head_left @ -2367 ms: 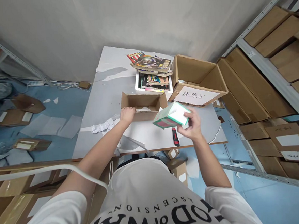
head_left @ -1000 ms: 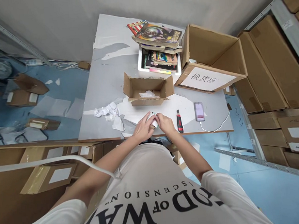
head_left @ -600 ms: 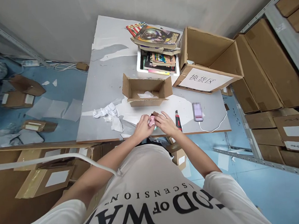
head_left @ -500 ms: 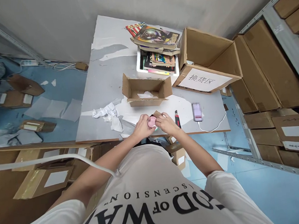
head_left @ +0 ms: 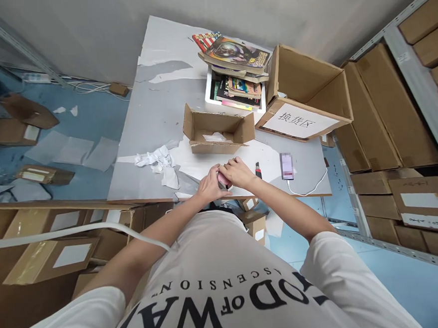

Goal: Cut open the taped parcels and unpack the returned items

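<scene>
Close to the table's front edge, my left hand [head_left: 208, 185] curls around a small pink object [head_left: 225, 179] that looked round a moment ago. My right hand [head_left: 239, 172] is bent over its top, with the fingers closed against it. The hands meet and cover most of it, so its kind cannot be made out. Just beyond them stands an open cardboard box [head_left: 218, 148] with white paper [head_left: 214, 137] inside. To the right of my right hand lies a red and black utility knife [head_left: 258, 171].
Crumpled white paper [head_left: 161, 163] lies on the left of the table [head_left: 137, 124]. A phone [head_left: 286, 166] on a white cable is at right. Behind stand a white bin [head_left: 233, 107] stacked with books [head_left: 239, 52] and a large labelled carton [head_left: 302, 120]. Boxes line the right shelf [head_left: 403, 61].
My right hand has moved over the pink object and now hides more of it. The brown piece seen beside it is no longer visible. The whole view has shifted slightly.
</scene>
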`<state>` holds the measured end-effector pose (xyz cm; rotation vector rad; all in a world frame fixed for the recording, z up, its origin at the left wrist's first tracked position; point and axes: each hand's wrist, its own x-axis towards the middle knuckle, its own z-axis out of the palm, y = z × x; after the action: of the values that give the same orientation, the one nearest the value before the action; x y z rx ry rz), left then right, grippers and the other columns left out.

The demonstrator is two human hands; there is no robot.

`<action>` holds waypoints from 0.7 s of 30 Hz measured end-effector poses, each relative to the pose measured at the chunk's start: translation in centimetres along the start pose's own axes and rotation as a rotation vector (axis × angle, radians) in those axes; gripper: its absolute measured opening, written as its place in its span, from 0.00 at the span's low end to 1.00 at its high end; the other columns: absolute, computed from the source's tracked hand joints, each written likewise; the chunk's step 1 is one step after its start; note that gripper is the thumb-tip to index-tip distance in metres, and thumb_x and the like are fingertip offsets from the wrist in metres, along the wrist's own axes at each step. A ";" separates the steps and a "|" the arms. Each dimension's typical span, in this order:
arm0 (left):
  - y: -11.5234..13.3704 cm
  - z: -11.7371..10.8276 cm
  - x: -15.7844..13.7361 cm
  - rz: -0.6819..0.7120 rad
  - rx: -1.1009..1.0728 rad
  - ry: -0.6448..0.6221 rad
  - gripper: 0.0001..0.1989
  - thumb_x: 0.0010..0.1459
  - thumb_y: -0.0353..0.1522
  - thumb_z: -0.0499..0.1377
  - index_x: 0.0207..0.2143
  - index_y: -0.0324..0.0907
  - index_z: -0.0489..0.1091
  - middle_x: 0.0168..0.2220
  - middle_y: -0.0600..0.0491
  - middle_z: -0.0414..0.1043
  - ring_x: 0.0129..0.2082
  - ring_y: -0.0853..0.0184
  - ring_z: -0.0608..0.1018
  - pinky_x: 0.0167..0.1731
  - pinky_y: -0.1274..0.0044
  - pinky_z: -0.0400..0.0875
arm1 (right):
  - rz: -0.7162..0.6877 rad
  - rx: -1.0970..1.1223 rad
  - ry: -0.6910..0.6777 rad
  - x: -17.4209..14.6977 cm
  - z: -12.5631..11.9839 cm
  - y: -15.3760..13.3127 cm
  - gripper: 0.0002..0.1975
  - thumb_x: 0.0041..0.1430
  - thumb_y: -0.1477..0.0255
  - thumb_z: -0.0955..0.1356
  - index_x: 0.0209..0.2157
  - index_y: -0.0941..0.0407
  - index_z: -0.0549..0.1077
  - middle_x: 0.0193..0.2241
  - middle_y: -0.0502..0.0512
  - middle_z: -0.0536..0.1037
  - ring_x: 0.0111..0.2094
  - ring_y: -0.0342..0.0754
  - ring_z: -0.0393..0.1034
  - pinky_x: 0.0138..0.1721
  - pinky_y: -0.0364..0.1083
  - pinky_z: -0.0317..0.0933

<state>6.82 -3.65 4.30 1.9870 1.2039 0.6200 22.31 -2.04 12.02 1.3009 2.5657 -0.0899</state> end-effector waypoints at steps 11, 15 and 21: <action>-0.8 2.5 0.9 0.023 -0.006 0.084 0.55 0.36 0.37 0.69 0.62 0.40 0.41 0.55 0.40 0.66 0.53 0.52 0.73 0.50 0.65 0.68 | -0.039 0.307 0.069 -2.0 -0.9 1.8 0.21 0.51 0.72 0.72 0.46 0.59 0.66 0.40 0.62 0.75 0.42 0.55 0.66 0.44 0.49 0.57; -1.2 1.9 1.4 0.009 -0.022 0.054 0.54 0.38 0.35 0.68 0.63 0.41 0.40 0.56 0.42 0.66 0.53 0.53 0.73 0.49 0.66 0.69 | -0.003 0.413 0.155 -3.5 -3.3 2.3 0.19 0.51 0.70 0.71 0.44 0.57 0.66 0.40 0.61 0.73 0.41 0.54 0.65 0.43 0.50 0.59; -1.3 1.7 1.4 -0.002 -0.030 0.032 0.53 0.39 0.34 0.67 0.63 0.41 0.40 0.58 0.40 0.62 0.55 0.53 0.71 0.50 0.65 0.69 | 0.117 0.478 0.395 -7.8 -9.2 3.3 0.30 0.50 0.63 0.69 0.56 0.52 0.64 0.49 0.59 0.67 0.48 0.56 0.64 0.46 0.52 0.63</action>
<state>7.95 -2.58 2.24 1.9573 1.2088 0.6673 27.43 -4.58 23.12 1.7888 2.8998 -0.4970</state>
